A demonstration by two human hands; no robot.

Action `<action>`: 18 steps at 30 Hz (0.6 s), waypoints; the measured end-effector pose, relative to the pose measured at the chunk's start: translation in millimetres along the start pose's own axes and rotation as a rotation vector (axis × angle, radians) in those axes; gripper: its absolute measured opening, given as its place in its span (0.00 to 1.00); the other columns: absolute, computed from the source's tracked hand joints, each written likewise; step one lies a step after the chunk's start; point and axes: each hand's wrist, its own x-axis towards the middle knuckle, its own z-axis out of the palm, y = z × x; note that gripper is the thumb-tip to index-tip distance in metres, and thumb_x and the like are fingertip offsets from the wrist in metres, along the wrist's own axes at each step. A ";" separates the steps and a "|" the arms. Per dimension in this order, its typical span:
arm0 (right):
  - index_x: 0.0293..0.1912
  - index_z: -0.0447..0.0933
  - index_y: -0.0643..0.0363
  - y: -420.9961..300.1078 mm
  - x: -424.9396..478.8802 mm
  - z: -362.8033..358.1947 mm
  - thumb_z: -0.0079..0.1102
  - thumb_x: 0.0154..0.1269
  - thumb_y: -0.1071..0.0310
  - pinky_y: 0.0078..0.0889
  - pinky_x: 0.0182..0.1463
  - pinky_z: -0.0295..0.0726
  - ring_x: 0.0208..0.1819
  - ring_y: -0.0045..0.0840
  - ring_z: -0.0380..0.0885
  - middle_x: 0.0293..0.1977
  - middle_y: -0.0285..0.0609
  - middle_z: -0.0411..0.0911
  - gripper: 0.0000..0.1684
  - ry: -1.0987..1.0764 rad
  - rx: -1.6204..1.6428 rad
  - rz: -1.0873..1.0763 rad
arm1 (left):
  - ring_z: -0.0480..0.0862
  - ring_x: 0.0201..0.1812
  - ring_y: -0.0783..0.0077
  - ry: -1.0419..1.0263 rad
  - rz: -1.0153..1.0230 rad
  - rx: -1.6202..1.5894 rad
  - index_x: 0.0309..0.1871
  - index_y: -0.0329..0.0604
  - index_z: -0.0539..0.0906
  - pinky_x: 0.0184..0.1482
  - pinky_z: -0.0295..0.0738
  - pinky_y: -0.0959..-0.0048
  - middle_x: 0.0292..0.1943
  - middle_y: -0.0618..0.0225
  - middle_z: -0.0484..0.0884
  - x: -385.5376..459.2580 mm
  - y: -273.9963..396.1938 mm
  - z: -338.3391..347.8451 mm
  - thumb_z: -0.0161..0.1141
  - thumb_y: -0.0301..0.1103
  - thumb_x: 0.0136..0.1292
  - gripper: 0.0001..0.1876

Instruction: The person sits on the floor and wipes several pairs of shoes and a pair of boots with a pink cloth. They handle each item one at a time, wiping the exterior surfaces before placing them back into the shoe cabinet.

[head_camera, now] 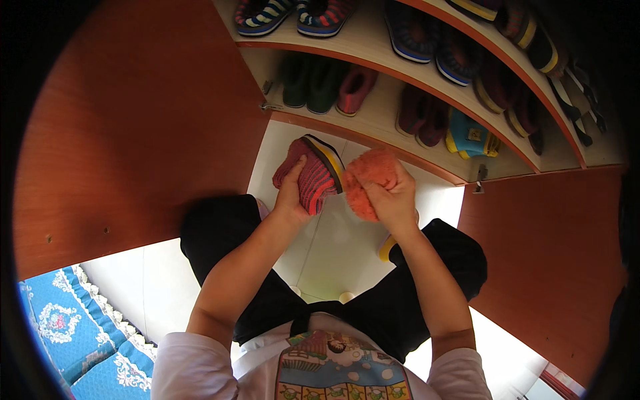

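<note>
My left hand (294,187) grips a knitted slipper (320,187) in pink and grey stripes. The slipper is turned on its side, its dark, white and yellow sole edge facing up and right. In my right hand (397,200) is a fluffy coral-orange cloth or duster (367,172), bunched in the fingers. The cloth is close beside the sole's right edge; whether they touch I cannot tell. Both hands are above the pale tiled floor (320,250), in front of an open shoe cabinet. On its bottom shelf a single pink knitted slipper (356,90) stands beside dark green ones (312,82).
Open brown cabinet doors stand on the left (135,135) and right (540,240). Shelves above hold striped slippers (325,17), dark slippers (410,35) and strapped sandals (572,107). Blue-and-yellow footwear (472,132) is on the bottom shelf. A blue lace-trimmed cover (85,320) is at lower left.
</note>
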 end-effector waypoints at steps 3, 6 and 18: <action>0.41 0.77 0.63 1.7 3.2 4.8 0.63 0.50 0.71 0.27 0.45 0.77 0.35 0.31 0.79 0.37 0.45 0.79 0.16 -0.066 -0.237 -0.145 | 0.82 0.44 0.68 -0.037 -0.044 0.045 0.52 0.42 0.75 0.46 0.80 0.67 0.44 0.65 0.81 2.5 -1.7 -4.9 0.60 0.42 0.63 0.19; 0.38 0.77 0.64 -7.8 4.1 3.2 0.62 0.48 0.75 0.27 0.44 0.77 0.37 0.27 0.79 0.34 0.43 0.79 0.14 -0.149 -0.434 -0.043 | 0.82 0.41 0.69 0.034 -0.040 0.019 0.51 0.44 0.76 0.41 0.81 0.70 0.43 0.66 0.82 3.1 -0.4 -4.1 0.58 0.43 0.65 0.17; 0.41 0.75 0.66 -10.2 6.3 -7.9 0.61 0.49 0.81 0.25 0.44 0.78 0.38 0.20 0.78 0.35 0.37 0.80 0.15 0.001 0.007 0.035 | 0.79 0.48 0.73 0.017 0.025 -0.162 0.56 0.50 0.74 0.44 0.78 0.73 0.49 0.73 0.79 11.9 16.4 1.6 0.50 0.43 0.68 0.16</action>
